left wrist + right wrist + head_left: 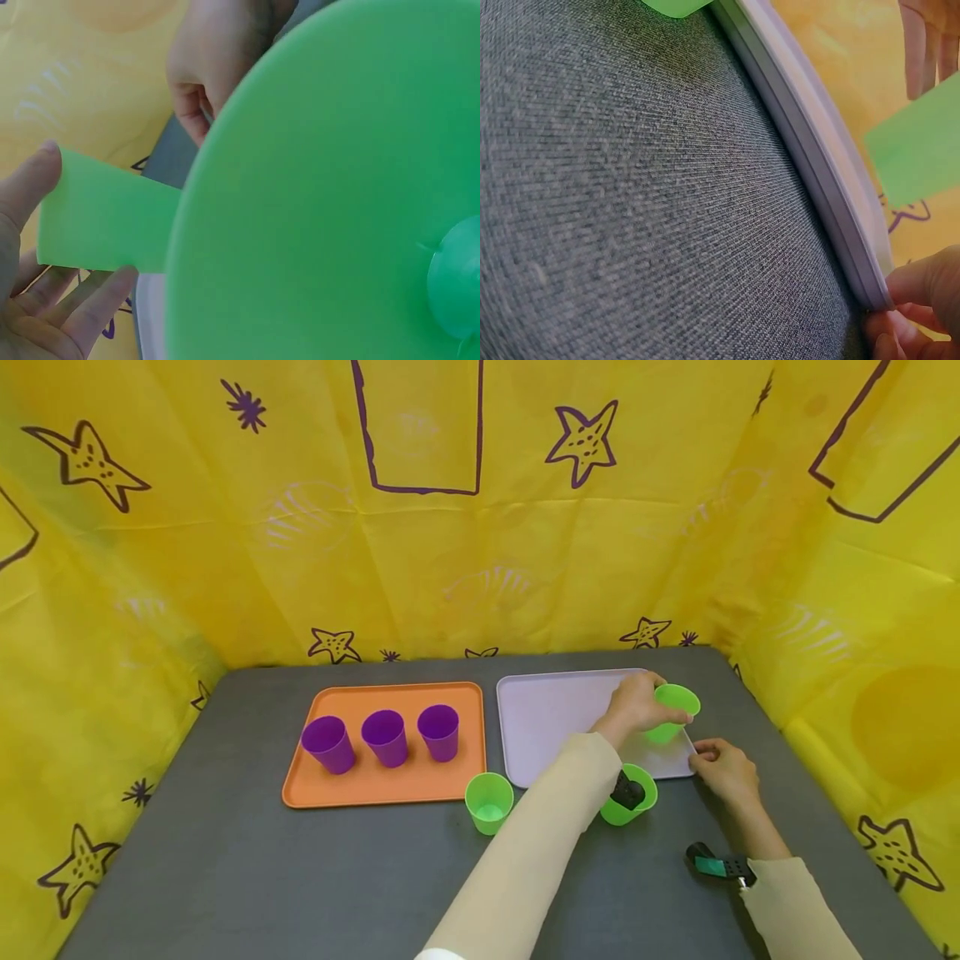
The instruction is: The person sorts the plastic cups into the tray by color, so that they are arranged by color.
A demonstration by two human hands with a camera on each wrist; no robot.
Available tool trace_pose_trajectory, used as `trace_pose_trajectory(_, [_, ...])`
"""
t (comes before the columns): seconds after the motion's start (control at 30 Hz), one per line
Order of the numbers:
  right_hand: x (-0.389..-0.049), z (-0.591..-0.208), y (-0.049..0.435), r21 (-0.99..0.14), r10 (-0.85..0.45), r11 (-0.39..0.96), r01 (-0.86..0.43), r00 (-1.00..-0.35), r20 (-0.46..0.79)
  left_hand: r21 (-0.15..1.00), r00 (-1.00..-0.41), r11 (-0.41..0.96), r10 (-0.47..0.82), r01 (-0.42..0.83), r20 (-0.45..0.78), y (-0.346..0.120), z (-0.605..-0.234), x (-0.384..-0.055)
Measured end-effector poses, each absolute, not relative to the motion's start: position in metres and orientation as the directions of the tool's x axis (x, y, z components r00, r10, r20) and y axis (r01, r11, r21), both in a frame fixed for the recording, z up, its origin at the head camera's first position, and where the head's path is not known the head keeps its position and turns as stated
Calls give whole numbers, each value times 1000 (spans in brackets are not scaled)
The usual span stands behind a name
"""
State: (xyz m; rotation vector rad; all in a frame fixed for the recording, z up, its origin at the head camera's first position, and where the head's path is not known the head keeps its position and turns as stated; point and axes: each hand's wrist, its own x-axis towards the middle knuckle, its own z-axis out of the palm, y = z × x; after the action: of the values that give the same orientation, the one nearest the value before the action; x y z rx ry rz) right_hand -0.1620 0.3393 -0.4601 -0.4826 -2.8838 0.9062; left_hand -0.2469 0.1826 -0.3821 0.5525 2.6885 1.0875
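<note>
My left hand (636, 703) grips a green cup (677, 697) over the right end of a pale lilac tray (547, 714). In the left wrist view, thumb and fingers span opposite sides of that held cup (105, 214). My right hand (726, 770) pinches the lilac tray's near right corner, the thumb on the rim (881, 289) and fingers beneath. A second green cup (640, 777) stands on the table in front of the tray, partly covered by the left wrist camera; in the left wrist view this nearer cup (315, 187) looms large.
Left of the lilac tray lies an orange tray (390, 697) bearing three purple cups (386, 739) in a row. Another green cup (489, 803) stands near its front right corner. A grey table (300, 877) carries everything, with yellow patterned cloth (465, 543) around the back and sides.
</note>
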Motion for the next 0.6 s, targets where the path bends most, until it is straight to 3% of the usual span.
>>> trace_pose_trajectory(0.6, [-162, -460, 339, -568, 340, 765, 302, -940, -43, 638, -908, 713, 417, 291, -51, 191, -394, -247])
